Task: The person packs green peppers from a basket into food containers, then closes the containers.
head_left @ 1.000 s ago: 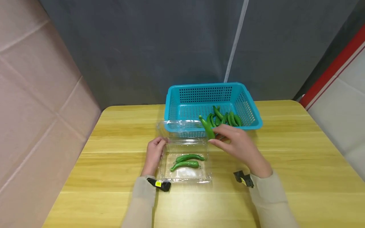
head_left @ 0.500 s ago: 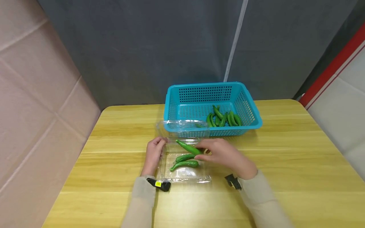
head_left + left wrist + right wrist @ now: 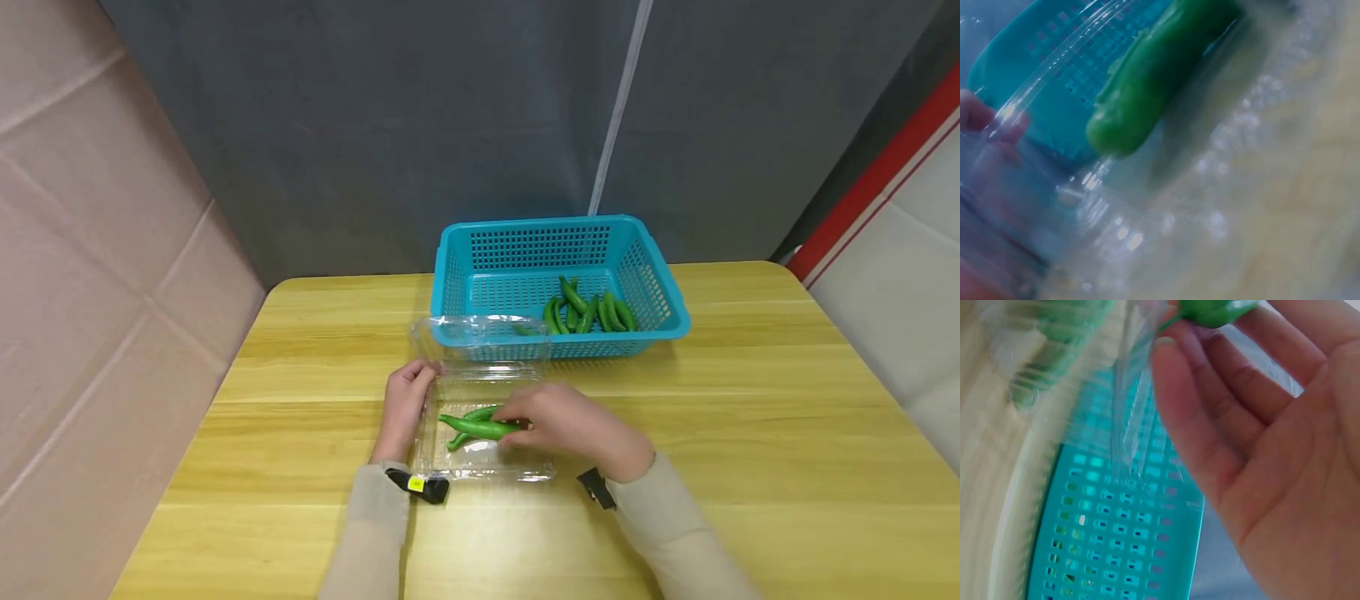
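Note:
My right hand (image 3: pixel 573 425) pinches a green chili pepper (image 3: pixel 472 427) low over the base of a clear plastic clamshell box (image 3: pixel 487 477). Its stem end is at the fingertips in the right wrist view, where that pepper (image 3: pixel 1216 309) is cut off by the frame's top. Under it, other green peppers (image 3: pixel 455 443) lie in the box, partly covered by the held one and my fingers. At the box's left side near the hinge, my left hand (image 3: pixel 405 404) grips the plastic edge. The left wrist view is blurred, with a pepper (image 3: pixel 1135 94) large behind the plastic.
A blue perforated basket (image 3: pixel 536 223) stands behind the box, with several green peppers (image 3: pixel 587 315) in its front right part. The box's raised clear lid (image 3: pixel 480 333) overlaps the basket's front left. A dark partition (image 3: pixel 375 167) closes off the wooden table's (image 3: pixel 315 333) back edge.
My right hand has carried the pepper from in front of the basket leftward and down into the box, turning it nearly level. My left hand has stayed on the box's edge.

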A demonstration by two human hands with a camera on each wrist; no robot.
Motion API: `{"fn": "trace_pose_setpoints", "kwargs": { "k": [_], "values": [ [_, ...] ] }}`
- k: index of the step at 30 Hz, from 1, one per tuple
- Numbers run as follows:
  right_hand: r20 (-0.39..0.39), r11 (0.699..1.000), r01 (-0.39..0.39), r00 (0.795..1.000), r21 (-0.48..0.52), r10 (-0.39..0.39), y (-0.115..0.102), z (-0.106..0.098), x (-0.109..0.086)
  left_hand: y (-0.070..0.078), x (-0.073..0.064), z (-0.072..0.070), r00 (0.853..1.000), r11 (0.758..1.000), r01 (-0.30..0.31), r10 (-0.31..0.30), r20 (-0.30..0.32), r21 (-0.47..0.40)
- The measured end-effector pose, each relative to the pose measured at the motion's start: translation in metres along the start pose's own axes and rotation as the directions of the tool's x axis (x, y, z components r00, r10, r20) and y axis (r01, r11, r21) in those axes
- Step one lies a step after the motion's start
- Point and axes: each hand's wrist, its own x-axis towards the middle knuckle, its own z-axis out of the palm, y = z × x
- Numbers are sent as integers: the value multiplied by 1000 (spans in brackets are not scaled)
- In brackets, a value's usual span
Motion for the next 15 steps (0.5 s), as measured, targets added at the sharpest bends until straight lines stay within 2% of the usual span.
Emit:
{"fn": "trace_pose_setpoints", "kwargs": {
  "k": [4,7,15],
  "values": [
    [46,1000,-27,999,14,26,-4,6,2,0,0,0,1000,1000,-4,4,-10,1],
    [59,1000,-20,998,15,19,-7,11,4,0,0,0,1000,1000,-4,4,-12,2],
    [80,997,-12,997,-75,18,-12,22,8,0,1,0,1000,1000,-4,4,-8,0]
  ]
}}
